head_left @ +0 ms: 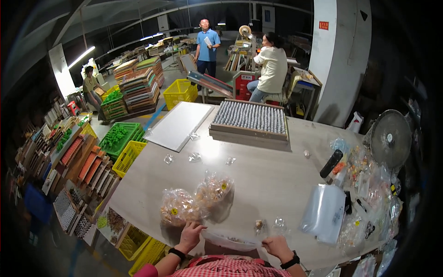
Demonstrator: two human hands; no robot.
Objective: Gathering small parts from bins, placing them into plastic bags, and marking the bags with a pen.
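Observation:
At the near edge of the table, a clear plastic bag (230, 241) stretches between my two hands, with small dark bits showing inside it. My left hand (190, 235) pinches its left end, and my right hand (277, 246) pinches the right end. Just beyond my left hand sit two stuffed clear bags (177, 207) of pale brown pieces, each with a yellow round sticker. Beyond my right hand lie a small brownish item in clear wrap (259, 226) and a crumpled clear piece (279, 224).
A wooden tray (249, 134) of grey pegs and a white board (180, 124) lie at the table's far side. A clear plastic sheet (323, 212), a black roller-like thing (331, 163), heaped bags and a fan (390, 138) occupy the right. Several people are farther off.

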